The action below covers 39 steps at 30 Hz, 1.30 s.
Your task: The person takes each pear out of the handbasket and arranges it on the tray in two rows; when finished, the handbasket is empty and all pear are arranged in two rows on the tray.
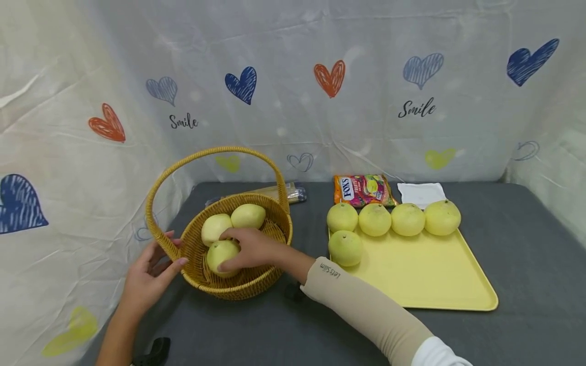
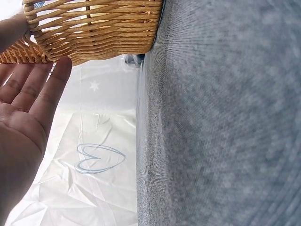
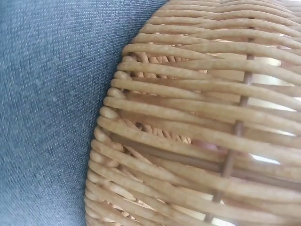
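Note:
A woven wicker basket [image 1: 238, 294] with a tall arched handle stands on the left of the table, tilted a little in view. Inside lie three round pale yellow-green fruits. My right hand [image 1: 254, 249] reaches over the rim and grips the nearest fruit [image 1: 218, 258], thumb on the near side and fingers on the far side. Beside it are two more fruits, one pale [image 1: 214, 227] and one [image 1: 248, 215] farther back. My left hand [image 1: 148, 274] holds the basket's left side at the handle's foot, its fingers long against the wicker [image 2: 99, 33]. Close wicker weave [image 3: 188, 108] fills much of the right wrist view.
To the right lies a yellow tray [image 1: 426, 277] with several like fruits [image 1: 375, 219] along its back and left edges. Behind are a Fox's candy bag [image 1: 363, 190], a white tissue [image 1: 421, 194] and a clear plastic packet [image 1: 296, 194]. A printed curtain [image 1: 284, 30] hangs behind the grey table.

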Each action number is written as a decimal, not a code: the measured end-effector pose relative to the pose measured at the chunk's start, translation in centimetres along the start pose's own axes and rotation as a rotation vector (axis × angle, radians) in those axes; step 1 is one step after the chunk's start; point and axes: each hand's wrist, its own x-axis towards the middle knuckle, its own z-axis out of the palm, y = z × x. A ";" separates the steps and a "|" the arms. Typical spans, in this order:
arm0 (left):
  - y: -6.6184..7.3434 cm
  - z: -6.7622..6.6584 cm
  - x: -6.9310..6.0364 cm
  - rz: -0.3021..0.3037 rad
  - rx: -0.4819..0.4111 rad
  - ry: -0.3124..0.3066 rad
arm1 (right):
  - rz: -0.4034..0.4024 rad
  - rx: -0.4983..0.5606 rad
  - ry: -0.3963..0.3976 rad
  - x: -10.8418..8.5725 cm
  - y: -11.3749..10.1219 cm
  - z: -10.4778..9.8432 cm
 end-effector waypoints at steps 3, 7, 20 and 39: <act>0.1 0.1 0.0 -0.011 0.002 0.000 | 0.010 0.004 0.026 0.1 0.2 0.0; 0.1 0.1 0.1 -0.030 0.007 -0.002 | 0.004 0.022 0.049 0.1 0.1 -0.1; 0.2 0.0 -0.1 -0.043 0.014 0.008 | 0.005 0.194 0.114 -1.5 -0.8 -0.9; 0.3 0.1 0.0 -0.035 0.010 0.004 | -0.022 0.359 0.222 -6.8 0.4 -3.9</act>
